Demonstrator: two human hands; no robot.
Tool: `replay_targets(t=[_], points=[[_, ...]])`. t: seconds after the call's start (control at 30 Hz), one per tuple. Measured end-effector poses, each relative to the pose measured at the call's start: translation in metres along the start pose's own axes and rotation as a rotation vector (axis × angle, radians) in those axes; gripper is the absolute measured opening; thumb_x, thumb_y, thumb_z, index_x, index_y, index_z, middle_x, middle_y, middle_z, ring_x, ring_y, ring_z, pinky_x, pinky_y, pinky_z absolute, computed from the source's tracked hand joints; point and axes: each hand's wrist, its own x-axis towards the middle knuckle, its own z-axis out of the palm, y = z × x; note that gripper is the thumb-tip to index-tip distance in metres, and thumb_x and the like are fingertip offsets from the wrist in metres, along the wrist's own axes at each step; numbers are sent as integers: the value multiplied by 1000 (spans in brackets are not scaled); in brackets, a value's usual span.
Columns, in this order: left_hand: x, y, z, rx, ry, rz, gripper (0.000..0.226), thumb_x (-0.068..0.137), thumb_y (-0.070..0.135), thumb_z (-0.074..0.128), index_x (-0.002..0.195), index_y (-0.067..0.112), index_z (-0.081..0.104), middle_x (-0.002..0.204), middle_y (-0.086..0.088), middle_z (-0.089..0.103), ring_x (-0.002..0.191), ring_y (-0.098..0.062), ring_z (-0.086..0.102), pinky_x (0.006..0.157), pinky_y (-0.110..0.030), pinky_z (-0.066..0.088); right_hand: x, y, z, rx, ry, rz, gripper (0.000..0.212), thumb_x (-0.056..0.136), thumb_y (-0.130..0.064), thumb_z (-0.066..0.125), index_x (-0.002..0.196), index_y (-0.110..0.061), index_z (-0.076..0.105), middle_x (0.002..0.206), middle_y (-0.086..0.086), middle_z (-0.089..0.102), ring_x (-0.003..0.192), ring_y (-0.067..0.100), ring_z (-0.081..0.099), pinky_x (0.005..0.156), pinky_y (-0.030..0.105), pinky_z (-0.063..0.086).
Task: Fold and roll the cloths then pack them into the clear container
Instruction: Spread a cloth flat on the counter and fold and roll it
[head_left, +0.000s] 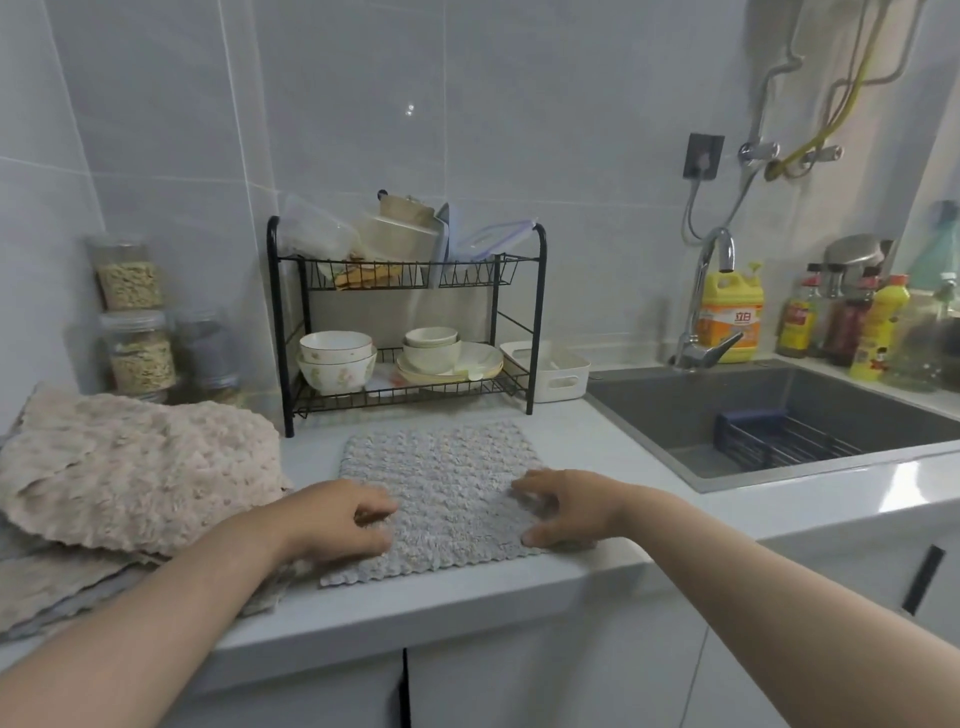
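- One grey cloth is spread flat on the white bench, near the front edge and in front of the rack.
- Two hands are seen, set apart on this cloth. The left hand is curled on the left edge, and the fabric is pinched between its thumb and fingers.
- The right hand is laid on the right edge with bent fingers. Whether the cloth is gripped there cannot be told.
- One pile of beige cloths is placed at the left of the bench, just beside the grey one. Several layers are seen, but they cannot be counted.
- One black rack with two shelves is placed at the wall. Clear plastic containers are stacked on the upper shelf, and two stacked bowls stand on the lower one, beside a stack of plates and small bowls.
- At least three jars are kept in the left corner.
- One sink is set in at the right, with one tap.
- One yellow bottle carries the red writing "立白". The labels of the other bottles are too blurred to be read.
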Motion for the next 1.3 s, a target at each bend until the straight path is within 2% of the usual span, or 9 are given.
replay_targets(t=[0.17,0.33,0.53,0.67,0.73,0.87,1.0,1.17,1.3], points=[[-2,-11,0,2,-144,-3,114,50,89,53,150,42,22,161,13,9,147,-9,13,116,-26,8,1,19,4,-4,-82,-6,88,80,-64,64,152,-37,23,163,-8,8,150,11,8,122,34,8],[2,-13,-3,24,-135,26,102,62,72,72,149,42,26,159,16,16,144,-6,23,114,-22,17,2,19,-4,20,-62,-41,83,76,-56,73,147,-35,37,158,-10,27,143,11,30,114,24,22],[48,-23,-41,-97,-64,22,122,45,99,43,149,39,25,157,18,19,141,-6,25,109,-23,19,51,23,-35,226,213,4,55,80,-54,70,129,-31,58,134,-12,55,125,8,49,104,27,37],[105,-46,-42,-110,61,-136,58,100,48,35,152,24,25,160,5,20,146,-13,20,116,-27,14,113,36,-30,270,360,83,40,87,-36,70,123,-19,65,127,-4,63,112,14,59,95,26,44],[130,-57,-41,-2,68,-209,47,105,27,31,150,16,30,158,-5,27,143,-19,28,114,-28,21,139,45,-31,308,430,131,32,90,-22,67,120,-12,67,122,1,66,98,15,62,88,25,46],[159,-69,-48,178,123,-245,16,99,20,45,102,10,57,103,-7,57,93,-24,54,75,-28,40,174,50,-35,138,315,200,33,95,-20,59,125,-9,64,117,4,63,98,21,60,89,31,50],[166,-77,-47,174,157,-249,25,91,18,56,66,16,56,75,-4,59,73,-22,54,66,-29,42,190,42,-34,-55,220,208,34,96,-29,56,119,-6,67,124,11,64,112,30,59,98,38,48],[160,-77,-48,-20,208,-305,16,82,8,64,67,6,66,75,-7,68,72,-20,61,68,-30,49,190,40,-35,-44,278,171,23,93,-22,56,88,-4,69,93,11,67,89,29,61,75,35,50],[146,-69,-50,-280,354,-334,10,86,3,64,77,2,64,71,-13,69,62,-21,64,60,-31,52,176,42,-39,255,459,145,8,88,-15,66,82,-10,64,80,3,61,73,21,56,65,30,47]])
